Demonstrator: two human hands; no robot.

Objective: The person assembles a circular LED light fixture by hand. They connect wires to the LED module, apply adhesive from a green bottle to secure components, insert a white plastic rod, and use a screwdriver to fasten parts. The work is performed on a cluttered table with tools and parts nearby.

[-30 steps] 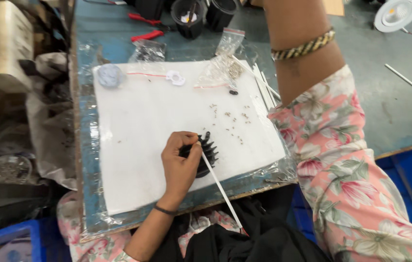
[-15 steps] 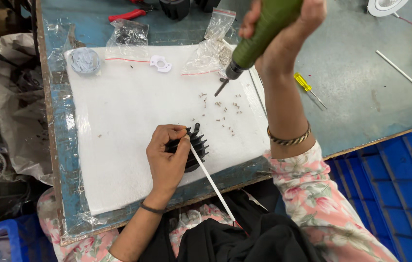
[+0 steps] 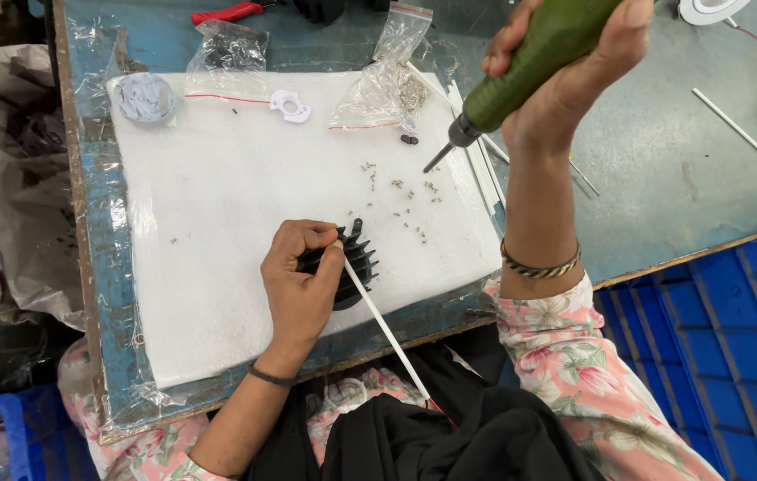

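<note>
My left hand point(image 3: 301, 283) rests on a black finned heat sink point(image 3: 356, 261) lying on a white foam pad point(image 3: 218, 214), fingers pinched at its top. A thin white cable point(image 3: 386, 325) runs from the heat sink toward my lap. My right hand point(image 3: 565, 76) grips a green electric screwdriver point(image 3: 534, 62), held up above the pad's right edge with its bit pointing down-left. Several small screws point(image 3: 405, 200) lie scattered on the pad between the bit and the heat sink.
Clear plastic bags point(image 3: 387, 85) and a white ring part point(image 3: 289, 105) lie at the pad's far edge, a grey disc point(image 3: 145, 96) at its far left corner. Red-handled pliers point(image 3: 231, 12) lie beyond. White sticks point(image 3: 730, 120) rest on the grey table; blue crates point(image 3: 726, 356) stand at right.
My right hand came into view holding the green screwdriver and has lowered its bit toward the screws. My left hand stays on the heat sink.
</note>
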